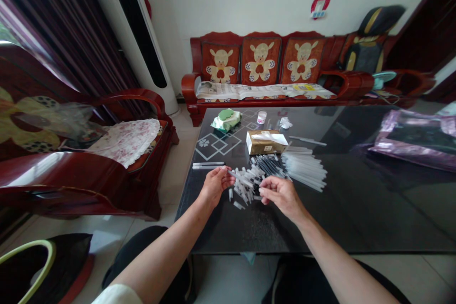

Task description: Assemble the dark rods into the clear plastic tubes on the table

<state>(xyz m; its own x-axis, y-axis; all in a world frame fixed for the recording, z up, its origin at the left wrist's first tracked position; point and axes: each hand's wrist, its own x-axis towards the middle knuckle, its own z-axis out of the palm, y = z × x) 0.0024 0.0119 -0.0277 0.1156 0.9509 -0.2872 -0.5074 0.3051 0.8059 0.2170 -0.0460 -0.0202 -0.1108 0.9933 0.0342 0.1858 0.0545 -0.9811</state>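
Note:
My left hand [216, 182] is closed in a pinch over the left side of a pile of pen caps [245, 181]. Between its fingertips a small whitish pen cap [231, 172] sticks out to the right. At the pile's right side, my right hand [280, 194] has thumb and fingers pressed together; what they hold, if anything, is too small to make out. Behind the pile lie black pen refills [267, 164], and to their right a fanned stack of translucent pen barrels [305, 169]. Two whitish pens [208, 165] lie side by side left of my left hand.
A tissue box [265, 143] stands behind the refills on the dark table [356, 218]. Farther back are a green wipes pack [226, 119], a small white jar [261, 117] and crumpled tissue [285, 123]. A purple plastic package [413, 140] lies at the right.

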